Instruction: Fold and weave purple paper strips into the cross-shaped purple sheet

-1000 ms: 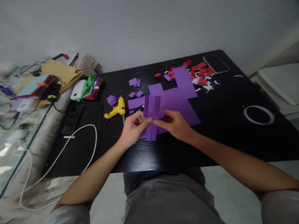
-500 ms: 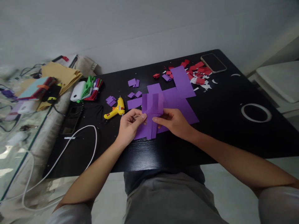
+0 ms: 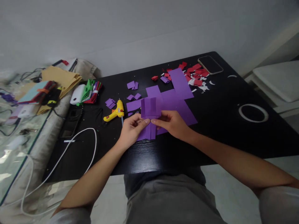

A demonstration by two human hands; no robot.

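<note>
Head view is showing the left hand (image 3: 132,128) and the right hand (image 3: 174,123) meeting on the folded paper (image 3: 149,107), which is sitting over the purple sheets (image 3: 183,112) near the table's (image 3: 210,133) front edge. Both hands are keeping a narrow pinch: the left thumb (image 3: 144,124) and right thumb (image 3: 160,123) are lying on its near face, tips almost touching at a crossing fold, with the fingers curling in behind. Above the thumbs a creased flap is standing up; below them, strips are hanging side by side.

For a good crease, the thumbs would best be pressing evenly outward from the middle, with the fingers backing the fold squarely and the side edges lining up. Uneven pressure would probably be skewing the flap, and a hard squeeze could be denting the thin paper.

The paper is hiding most of the gripping fingertips, so how firmly they are bearing on its back I cannot tell. Whether the strips are belonging to one piece or several is also unclear. Just left of the paper, a small dark object beyond the left hand is showing only partly, and the glue gun's (image 3: 116,112) cord is blending into the black tabletop.
</note>
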